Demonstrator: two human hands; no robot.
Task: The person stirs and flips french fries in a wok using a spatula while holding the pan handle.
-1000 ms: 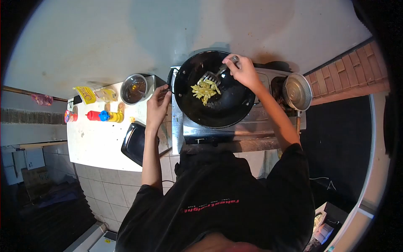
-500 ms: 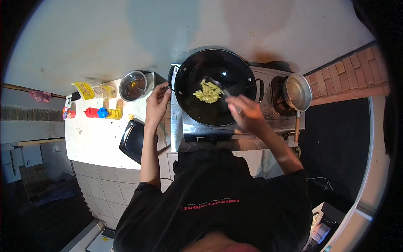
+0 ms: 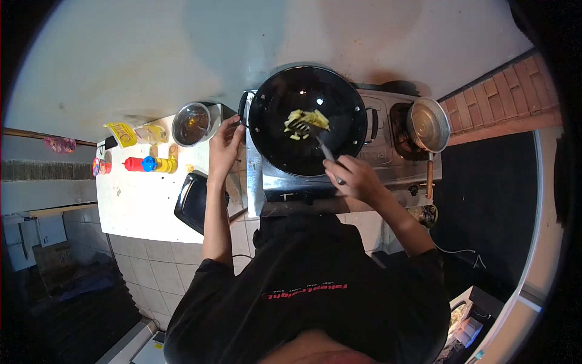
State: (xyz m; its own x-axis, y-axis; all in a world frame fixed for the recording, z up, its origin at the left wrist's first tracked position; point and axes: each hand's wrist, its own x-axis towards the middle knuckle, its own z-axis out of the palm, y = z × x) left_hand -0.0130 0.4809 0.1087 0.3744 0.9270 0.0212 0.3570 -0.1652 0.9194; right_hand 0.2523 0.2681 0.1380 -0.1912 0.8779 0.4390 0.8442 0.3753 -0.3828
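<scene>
A large black wok (image 3: 279,155) sits on the steel gas stove (image 3: 291,197). My left hand (image 3: 227,138) is closed on the wok's left loop handle. In my right hand (image 3: 354,178) is a spatula (image 3: 325,150) with a grey handle and a dark slotted head, reaching into the wok. Yellow-green food pieces (image 3: 314,118) lie in the wok around the spatula's head, some of them over it. I cannot make out exactly what the food is.
Right of the wok, a metal saucepan (image 3: 428,125) with a wooden handle stands on the other burner. On the white table at left are a metal bowl (image 3: 192,124), a yellow packet (image 3: 121,134), red and yellow squeeze bottles (image 3: 160,164) and a black tray (image 3: 197,200).
The spatula's head has pushed under the food, which is turned and more spread out. My right hand has shifted slightly down. My left hand stays at the handle.
</scene>
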